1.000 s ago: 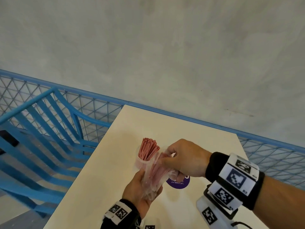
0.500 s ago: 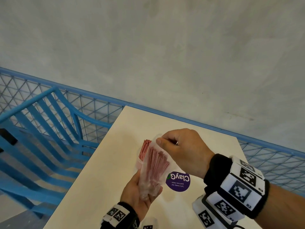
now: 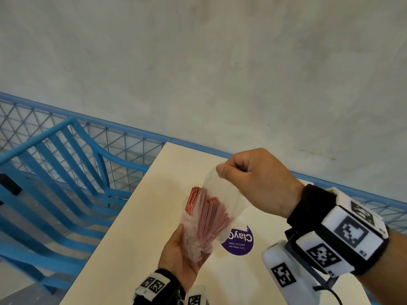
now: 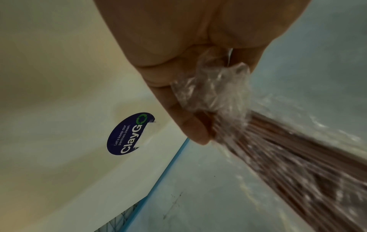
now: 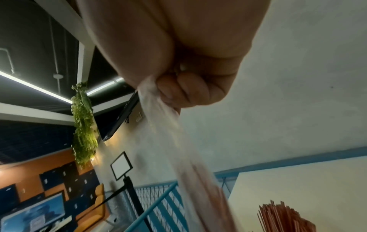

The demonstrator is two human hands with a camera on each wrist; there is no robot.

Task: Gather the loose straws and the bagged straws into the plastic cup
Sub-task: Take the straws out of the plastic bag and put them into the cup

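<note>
I have the bag (image 3: 217, 216) stretched between both hands above the middle of the table (image 3: 154, 205). My right hand (image 3: 259, 183) pinches the bag's upper edge between thumb and curled fingers, and it has climbed well clear of where it sat a second ago, when it was low against the bundle. My left hand (image 3: 182, 254) grips the crumpled bottom end, fingers wrapped round the plastic and the straw tips inside, much where it was before.

That lift has pulled the film taut, and the bagged straws (image 3: 211, 219) now stand in a slanted fan, packed down toward my left palm. The mouth of the bag seems to be up at my right fingers, though I cannot tell whether it is open.

The cup (image 3: 186, 216) stands on the table just behind the bag, toward the left edge, with loose straws (image 3: 192, 200) already upright in it. A purple sticker (image 3: 239, 242) lies on the table near my hands.

So the loose part looks handled; the bagged bundle remains outside the cup. With the bag straightened, I judge it ready to be steered over the rim.
</note>
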